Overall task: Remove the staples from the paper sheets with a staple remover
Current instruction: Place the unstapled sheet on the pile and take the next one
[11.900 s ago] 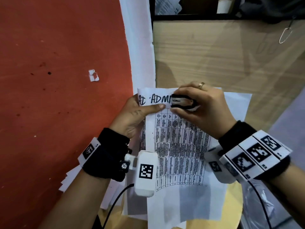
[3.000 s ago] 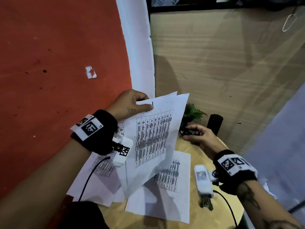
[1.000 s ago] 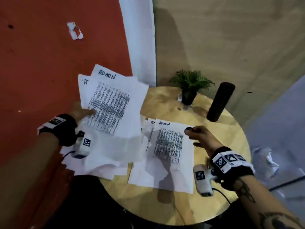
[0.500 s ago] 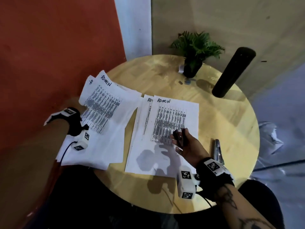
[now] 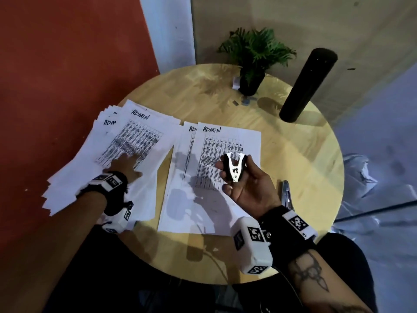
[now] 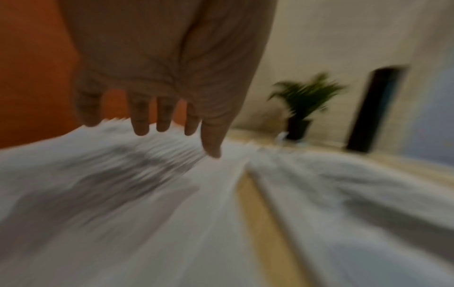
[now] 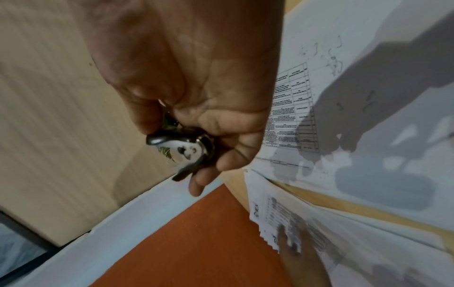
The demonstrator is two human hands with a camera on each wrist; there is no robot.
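My right hand (image 5: 239, 177) is palm up above the middle paper stack (image 5: 216, 184) and holds a black and chrome staple remover (image 5: 235, 167), claws pointing away from me. In the right wrist view its fingers curl round the staple remover (image 7: 183, 150). My left hand (image 5: 125, 164) lies flat with straight fingers on the fanned left pile of printed sheets (image 5: 126, 154) marked ADMIN. The left wrist view is blurred; the fingers (image 6: 140, 120) spread over white paper (image 6: 98, 194).
The round wooden table (image 5: 293, 154) carries a small potted plant (image 5: 252, 62) and a tall black cylinder (image 5: 306, 86) at the back. A metal stapler (image 5: 287, 195) lies right of my right hand. An orange wall (image 5: 67, 64) borders the left.
My right hand has lifted off the middle stack and turned palm up, showing the staple remover. My left hand has laid the held sheets on the left pile and now rests flat on them.
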